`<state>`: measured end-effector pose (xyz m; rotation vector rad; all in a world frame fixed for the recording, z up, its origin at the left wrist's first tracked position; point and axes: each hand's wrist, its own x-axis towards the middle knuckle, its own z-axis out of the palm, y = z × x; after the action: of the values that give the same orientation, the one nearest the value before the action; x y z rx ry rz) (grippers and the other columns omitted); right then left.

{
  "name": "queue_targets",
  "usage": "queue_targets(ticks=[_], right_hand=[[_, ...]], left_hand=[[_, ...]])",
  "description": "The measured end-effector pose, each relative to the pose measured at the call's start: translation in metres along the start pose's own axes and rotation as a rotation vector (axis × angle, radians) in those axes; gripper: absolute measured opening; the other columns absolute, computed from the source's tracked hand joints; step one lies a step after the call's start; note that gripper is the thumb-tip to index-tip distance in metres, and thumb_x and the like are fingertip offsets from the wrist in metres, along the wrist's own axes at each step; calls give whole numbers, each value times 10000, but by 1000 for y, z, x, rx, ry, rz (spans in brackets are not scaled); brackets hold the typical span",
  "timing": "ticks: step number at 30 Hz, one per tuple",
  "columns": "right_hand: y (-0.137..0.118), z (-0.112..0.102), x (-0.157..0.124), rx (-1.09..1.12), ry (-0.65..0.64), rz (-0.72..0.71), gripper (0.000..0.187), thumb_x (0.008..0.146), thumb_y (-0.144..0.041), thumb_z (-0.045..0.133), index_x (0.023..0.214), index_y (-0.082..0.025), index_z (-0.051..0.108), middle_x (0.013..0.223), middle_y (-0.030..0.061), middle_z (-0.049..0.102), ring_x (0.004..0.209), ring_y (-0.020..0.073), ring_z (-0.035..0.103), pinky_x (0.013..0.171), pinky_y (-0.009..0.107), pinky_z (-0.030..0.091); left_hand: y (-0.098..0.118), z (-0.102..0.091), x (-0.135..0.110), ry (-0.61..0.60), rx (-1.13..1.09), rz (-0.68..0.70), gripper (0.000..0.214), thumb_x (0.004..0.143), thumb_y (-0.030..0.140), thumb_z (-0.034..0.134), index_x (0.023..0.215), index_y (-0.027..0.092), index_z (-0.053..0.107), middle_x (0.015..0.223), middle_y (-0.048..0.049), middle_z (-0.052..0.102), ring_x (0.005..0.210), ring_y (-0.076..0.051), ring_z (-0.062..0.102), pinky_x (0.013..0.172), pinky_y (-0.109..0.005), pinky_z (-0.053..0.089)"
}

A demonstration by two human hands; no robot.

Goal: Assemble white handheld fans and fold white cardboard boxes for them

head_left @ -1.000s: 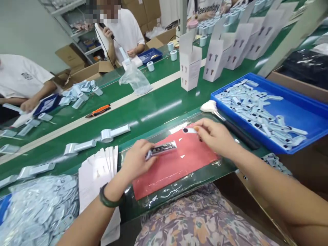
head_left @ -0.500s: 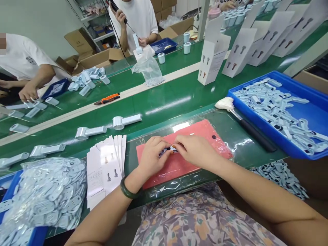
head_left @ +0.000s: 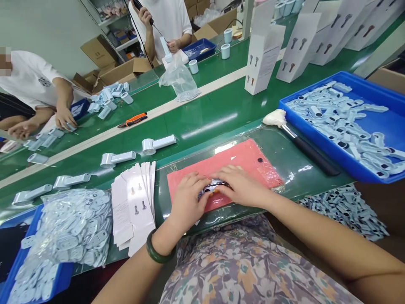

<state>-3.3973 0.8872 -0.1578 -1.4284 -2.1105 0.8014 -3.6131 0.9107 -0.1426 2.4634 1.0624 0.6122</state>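
Note:
A small light-blue plastic handle part (head_left: 212, 186) with a dark strip lies between my hands, low over the red mat (head_left: 245, 158). My left hand (head_left: 189, 197) is closed on its left end, thumb in front and fingers behind. My right hand (head_left: 242, 185) grips the other end, with the thumb below and the fingers along the far side. Most of the part is hidden by my fingers. To the left of the mat lie flat white printed boxes (head_left: 133, 204).
On the right are a blue tray (head_left: 357, 82) of light-blue parts and a black-handled tool with a white wrapped head (head_left: 308, 152). At left is a plastic bag of parts (head_left: 79, 228). Handheld-fan-shaped pieces (head_left: 118, 158) and pliers (head_left: 133, 119) lie beyond. Two co-workers sit opposite.
My right hand has flattened from a pinch to lie along the part, showing more of its dark strip. The left co-worker's hands have moved, and the fan-shaped pieces have shifted right in view.

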Motion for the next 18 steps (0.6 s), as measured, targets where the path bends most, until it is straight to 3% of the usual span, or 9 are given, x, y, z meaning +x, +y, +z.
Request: queue_targets(ticks=[6, 9, 12, 15, 18], right_hand=[[6, 5, 4, 29, -2, 19, 302, 980, -249, 607, 1257, -230, 727, 1163, 116, 729, 1151, 318, 635, 1030, 554, 465], [16, 5, -1, 131, -23, -88, 436, 959, -259, 633, 1395, -252, 635, 1346, 118, 668, 1288, 313, 584, 1110, 561, 447], [26, -2, -19, 207, 164, -120, 501, 978, -244, 578, 1478, -260, 550, 1517, 111, 546, 1404, 266, 514, 1165, 492, 446], [44, -28, -43, 83, 440, -25, 380, 1008, -247, 512, 1364, -240, 642, 1359, 115, 642, 1275, 253, 603, 1089, 455, 509], [75, -78, -69, -191, 676, 231, 308, 999, -252, 518, 1221, -216, 729, 1154, 117, 707, 1101, 273, 656, 975, 444, 544]], left_hand=[[7, 3, 5, 7, 100, 3, 184, 912, 147, 637, 1048, 227, 731, 1021, -65, 766, 1057, -280, 660, 981, -485, 554], [10, 0, 2, -21, 236, 29, 220, 907, 174, 665, 1119, 215, 707, 1094, -83, 748, 1127, -301, 636, 1017, -510, 538], [5, -12, 6, -89, 417, 121, 297, 859, 142, 681, 1153, 182, 695, 1101, -115, 719, 1054, -311, 638, 923, -481, 570], [-19, -35, 44, -113, 534, 315, 278, 854, 103, 616, 1093, 197, 722, 1077, -110, 714, 1007, -298, 646, 876, -442, 572], [-48, -55, 120, -7, 675, 356, 240, 948, 223, 559, 1057, 206, 772, 1222, -159, 662, 1210, -366, 598, 1021, -522, 521]])
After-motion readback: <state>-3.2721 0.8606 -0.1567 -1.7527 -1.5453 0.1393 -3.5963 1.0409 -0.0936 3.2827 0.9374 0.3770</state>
